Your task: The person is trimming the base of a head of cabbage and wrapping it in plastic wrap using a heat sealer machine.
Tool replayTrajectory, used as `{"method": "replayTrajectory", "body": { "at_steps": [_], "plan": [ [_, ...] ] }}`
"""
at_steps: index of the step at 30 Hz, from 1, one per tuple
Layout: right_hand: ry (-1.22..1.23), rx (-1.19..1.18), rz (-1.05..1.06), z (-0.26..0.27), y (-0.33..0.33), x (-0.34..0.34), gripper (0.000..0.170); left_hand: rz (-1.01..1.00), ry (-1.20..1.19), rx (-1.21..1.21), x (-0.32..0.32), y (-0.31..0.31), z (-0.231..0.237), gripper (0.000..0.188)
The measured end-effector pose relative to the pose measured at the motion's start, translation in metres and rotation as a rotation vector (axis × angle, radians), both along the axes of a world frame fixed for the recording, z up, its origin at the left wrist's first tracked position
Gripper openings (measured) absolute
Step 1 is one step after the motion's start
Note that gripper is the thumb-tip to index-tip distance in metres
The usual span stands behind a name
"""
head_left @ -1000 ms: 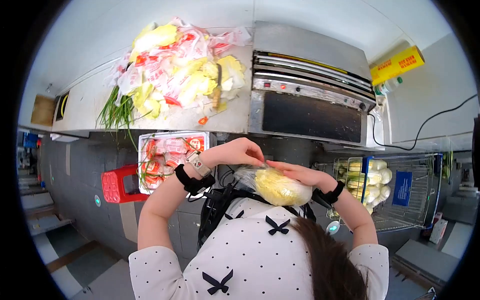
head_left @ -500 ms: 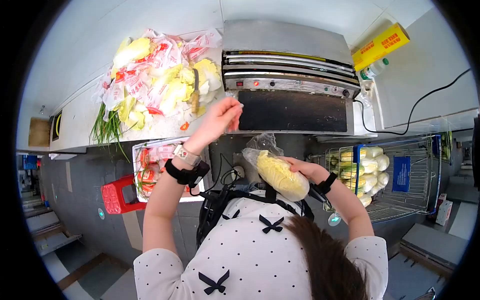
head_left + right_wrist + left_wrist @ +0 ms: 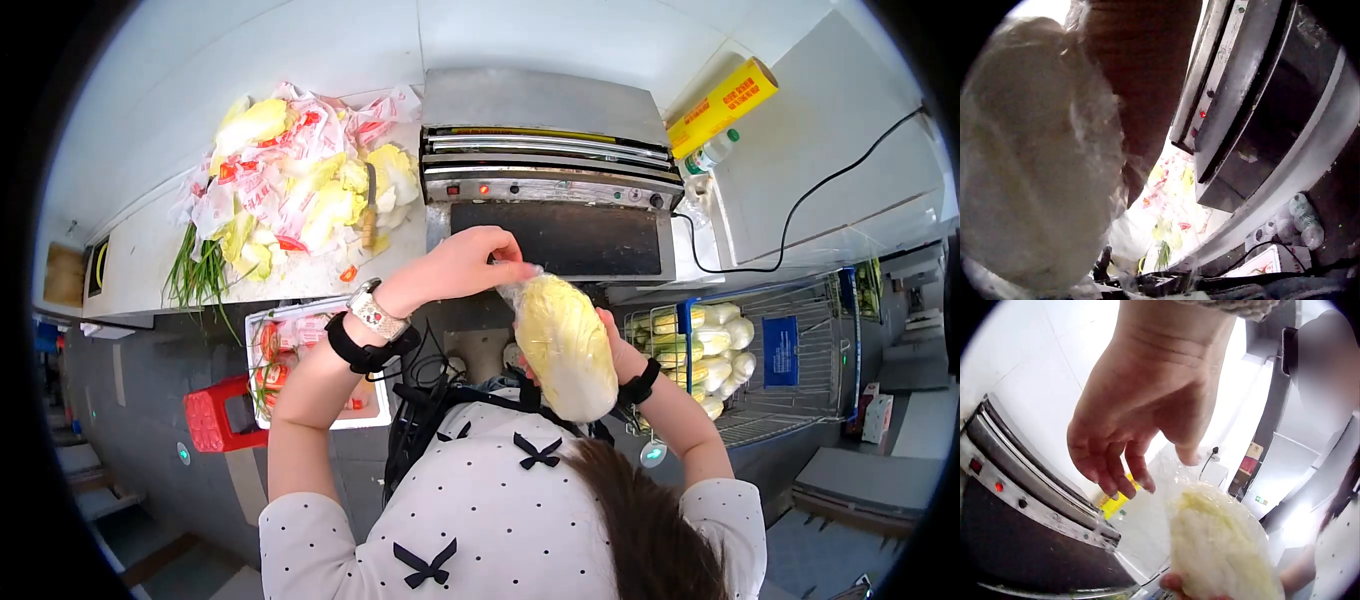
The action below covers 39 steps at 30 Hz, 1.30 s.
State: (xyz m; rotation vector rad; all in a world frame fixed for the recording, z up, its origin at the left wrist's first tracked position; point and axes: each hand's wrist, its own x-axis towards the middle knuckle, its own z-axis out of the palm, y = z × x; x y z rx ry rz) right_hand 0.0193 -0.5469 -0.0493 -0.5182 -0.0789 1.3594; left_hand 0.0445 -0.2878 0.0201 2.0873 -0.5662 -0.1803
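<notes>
Left wrist view: plastic-wrapped oblong yellow-white cabbage [image 3: 1219, 547], likely slippery, best cradled underneath, is gripped by right fingers [image 3: 1172, 582]; left fingers [image 3: 1114, 467] are relaxed.

we see a white tabletop [image 3: 140, 262] along the wall. on it lies a heap of cabbage leaves [image 3: 338, 203] and red-printed plastic bags [image 3: 212, 212], with long green stalks [image 3: 197, 272] hanging over the front edge and a wooden-handled tool [image 3: 369, 226] at its right. beside these we see a metal machine [image 3: 545, 105]. a red stool [image 3: 208, 418] stands on the grey floor [image 3: 155, 375].
</notes>
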Motion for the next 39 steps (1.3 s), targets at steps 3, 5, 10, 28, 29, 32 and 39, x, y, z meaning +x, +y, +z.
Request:
{"method": "replayTrajectory", "body": {
  "at_steps": [3,5,10,28,29,32,39],
  "plan": [
    [-0.001,-0.019,-0.021,0.004,0.001,-0.003,0.101,0.017,0.077,-0.014,0.002,-0.007,-0.001,0.031],
    [0.017,-0.023,-0.059,0.014,0.002,-0.006,0.099,0.042,0.092,-0.174,0.0,-0.017,-0.004,0.029],
    [-0.161,-0.06,-0.126,0.018,0.005,-0.015,0.102,0.226,-0.111,-0.285,-0.009,-0.03,0.018,0.022],
    [-0.706,0.136,0.363,0.071,0.024,0.006,0.122,-0.078,-1.154,0.067,-0.051,0.009,0.117,0.031],
    [-0.698,0.155,0.376,0.077,0.025,0.004,0.116,-0.071,-1.151,0.044,-0.049,0.008,0.117,0.031],
    [-0.967,0.21,0.407,0.098,0.032,0.007,0.106,-0.095,-1.122,-0.001,-0.037,0.002,0.109,0.031],
    [-1.366,0.102,0.29,0.126,0.038,-0.004,0.088,-0.226,-0.875,-0.136,-0.027,-0.023,0.079,0.028]
  ]
}}
